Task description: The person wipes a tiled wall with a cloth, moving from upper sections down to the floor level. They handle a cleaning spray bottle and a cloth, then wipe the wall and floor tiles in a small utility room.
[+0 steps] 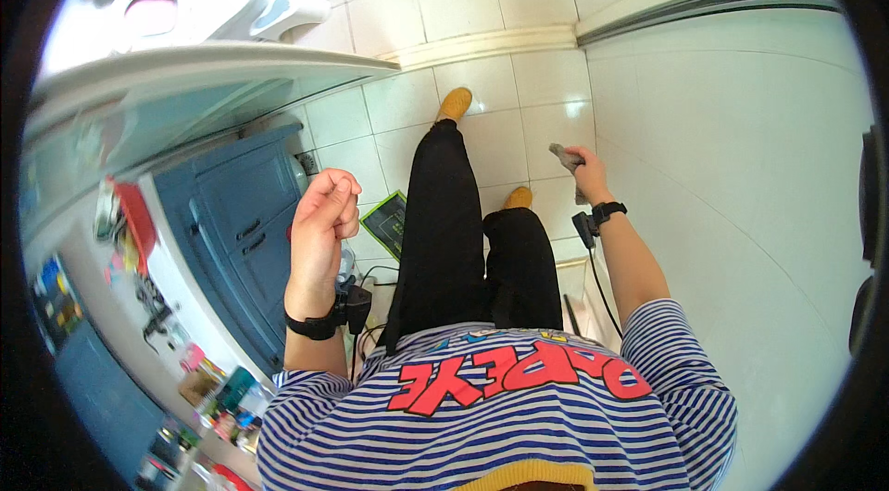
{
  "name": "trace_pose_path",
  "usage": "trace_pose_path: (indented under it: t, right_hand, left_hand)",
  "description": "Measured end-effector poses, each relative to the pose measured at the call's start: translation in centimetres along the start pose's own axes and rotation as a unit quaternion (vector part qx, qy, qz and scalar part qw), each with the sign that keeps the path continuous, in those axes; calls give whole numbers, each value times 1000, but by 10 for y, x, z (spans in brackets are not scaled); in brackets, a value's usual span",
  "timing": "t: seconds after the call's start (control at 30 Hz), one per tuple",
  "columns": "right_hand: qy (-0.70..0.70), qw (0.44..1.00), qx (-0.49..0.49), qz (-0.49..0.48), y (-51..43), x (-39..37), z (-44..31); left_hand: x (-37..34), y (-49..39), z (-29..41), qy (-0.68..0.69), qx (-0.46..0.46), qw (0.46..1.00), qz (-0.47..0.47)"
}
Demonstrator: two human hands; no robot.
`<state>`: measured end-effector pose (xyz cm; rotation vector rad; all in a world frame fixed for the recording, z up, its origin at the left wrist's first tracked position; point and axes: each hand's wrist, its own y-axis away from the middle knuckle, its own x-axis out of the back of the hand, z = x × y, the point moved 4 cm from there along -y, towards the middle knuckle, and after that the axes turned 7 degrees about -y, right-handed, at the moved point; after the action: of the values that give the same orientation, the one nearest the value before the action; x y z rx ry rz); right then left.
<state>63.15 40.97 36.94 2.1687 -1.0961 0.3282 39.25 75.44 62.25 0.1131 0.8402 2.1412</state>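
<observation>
A crumpled grey cloth [566, 156] is pinched in my right hand [590, 173], in front of my right side. One end sticks out past the fingers and another bit shows beneath the hand. My left hand [328, 205] is raised on the other side with its fingers curled in; nothing shows in it. Each wrist wears a black strap with a small device, and a cable runs from each. Below and between the hands are my black trousers [448, 234] and yellow shoes [456, 104], one foot ahead of the other on the tiled floor [479, 81].
Blue cabinets [236, 206] under a cluttered white counter [198, 303] stand on the left. A glass door panel [208, 102] juts in above them. Ahead, a raised threshold [493, 47] crosses the floor. A black-and-green box [386, 224] lies by my leg. A pale wall [722, 165] rises on the right.
</observation>
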Motion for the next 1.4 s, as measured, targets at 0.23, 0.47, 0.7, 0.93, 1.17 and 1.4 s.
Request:
trace_pose_path:
  t: [0.23,0.47,0.7,0.93,1.17,1.4]
  right_hand:
    - [-170,984,-7,-42,96,24,-70]
    - [-201,972,72,-101,159,-21,-112]
    - [-196,947,133,-218,209,-116,-234]
    - [-141,907,201,-341,221,-222,-363]
    - [-59,881,220,-415,204,-281,-426]
    - [-9,836,249,-489,175,-326,-495]
  left_hand:
    - [84,162,-33,111,-101,979,134]
    - [160,254,-96,238,-192,933,188]
    - [250,309,-131,363,-251,877,191]
    - [289,329,-118,398,-296,854,160]
    - [307,327,-106,464,-327,793,221]
    - [310,338,-89,492,-364,722,323]
